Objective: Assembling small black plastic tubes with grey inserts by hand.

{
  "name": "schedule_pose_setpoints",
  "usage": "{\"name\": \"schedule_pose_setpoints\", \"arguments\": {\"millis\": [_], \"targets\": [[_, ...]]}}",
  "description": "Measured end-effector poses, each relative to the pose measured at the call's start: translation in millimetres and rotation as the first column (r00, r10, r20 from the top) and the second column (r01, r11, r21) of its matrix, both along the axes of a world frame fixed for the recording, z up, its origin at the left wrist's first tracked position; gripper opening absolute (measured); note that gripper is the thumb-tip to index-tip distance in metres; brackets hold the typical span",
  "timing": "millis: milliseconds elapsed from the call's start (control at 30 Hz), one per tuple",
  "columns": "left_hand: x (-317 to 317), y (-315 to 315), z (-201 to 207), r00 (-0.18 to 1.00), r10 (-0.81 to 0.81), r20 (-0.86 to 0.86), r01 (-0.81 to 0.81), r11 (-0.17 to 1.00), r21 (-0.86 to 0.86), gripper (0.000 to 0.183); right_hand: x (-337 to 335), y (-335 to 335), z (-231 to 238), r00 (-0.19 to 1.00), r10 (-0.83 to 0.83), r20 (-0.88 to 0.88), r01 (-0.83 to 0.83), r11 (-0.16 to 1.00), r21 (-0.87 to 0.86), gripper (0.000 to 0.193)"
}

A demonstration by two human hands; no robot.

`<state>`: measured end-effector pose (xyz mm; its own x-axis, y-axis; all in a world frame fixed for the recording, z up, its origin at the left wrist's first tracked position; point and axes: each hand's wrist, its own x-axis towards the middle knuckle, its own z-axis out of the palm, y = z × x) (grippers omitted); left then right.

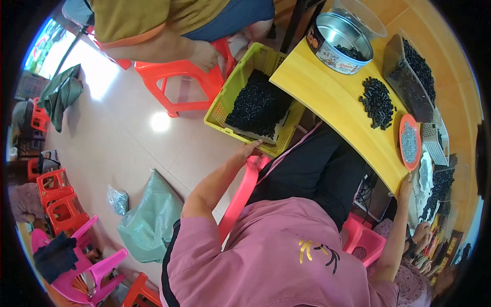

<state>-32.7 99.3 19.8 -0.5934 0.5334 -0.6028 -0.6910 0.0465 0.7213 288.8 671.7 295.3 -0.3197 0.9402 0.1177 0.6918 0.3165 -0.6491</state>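
1. Head view, the left hand (250,150): its fingertips touch the near rim of the yellow-green basket (237,84) – whether they grasp it or only rest there, I cannot tell.
2. The right hand (405,188) is at the near end of the yellow table (327,82); its finger closure is not clear.
3. Beyond the left fingers, the basket holds many small black pieces (258,102). Together they are probably rather heavy, and singly light, smooth and easy to slide. The basket walls look stiff, so two opposite rims would be the safer hold.
4. Beyond the right fingers lies a red dish (410,167) with silvery small parts; farther, a loose black pile (377,102).
5. Farthest from these fingers stand a clear tub (401,92) and a round tin (335,57) – both contain black pieces.
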Motion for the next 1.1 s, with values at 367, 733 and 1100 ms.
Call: {"name": "schedule_pose_setpoints", "arguments": {"millis": [367,733,1100], "targets": [[-1.9,2.5,-23.2,0.999,-0.012,0.03,0.013,1.0,-0.021,0.042,-154.5,27.8,4.2,0.615,0.626,0.48,-0.788,0.518,0.333,0.047],[8.1,-8.3,50.0,0.993,-0.097,0.066,0.102,0.992,-0.072,0.059,-55.3,1.2,33.3,0.726,0.181,0.663,-0.381,0.909,0.17,0.049],[-18.7,37.8,-14.2,0.988,-0.155,0.004,0.155,0.987,-0.052,0.041,9.6,-13.5,19.2,0.969,-0.102,0.224,0.085,0.993,0.083,0.068]]}}
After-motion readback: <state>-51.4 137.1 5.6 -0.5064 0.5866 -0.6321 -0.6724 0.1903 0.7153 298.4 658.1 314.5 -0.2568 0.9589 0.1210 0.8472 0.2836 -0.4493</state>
